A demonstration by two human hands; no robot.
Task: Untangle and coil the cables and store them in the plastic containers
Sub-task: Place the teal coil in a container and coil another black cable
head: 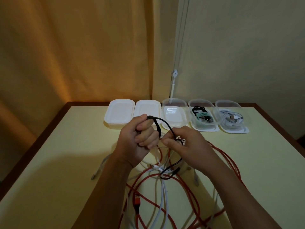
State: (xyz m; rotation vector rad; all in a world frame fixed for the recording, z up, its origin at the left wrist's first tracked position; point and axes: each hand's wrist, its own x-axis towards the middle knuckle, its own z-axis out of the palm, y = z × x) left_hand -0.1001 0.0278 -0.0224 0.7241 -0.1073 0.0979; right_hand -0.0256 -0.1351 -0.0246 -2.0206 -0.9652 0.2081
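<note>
You're facing a pale yellow table (pixel 49 162) with a dark wood edge, pushed toward an orange curtain (pixel 74 47) on the left and a plain off-white wall (pixel 247 55) on the right, with dim, warm room light.

Pale yellow table (pixel 49 162) with dark brown edge. Back row — five plastic containers (pixel 175 116): two white, one clear, one holding black and teal cables, one holding white cables. Near side — tangle of orange cable (pixel 231 162) and white cables (pixel 165 194) (overlapping).
</note>
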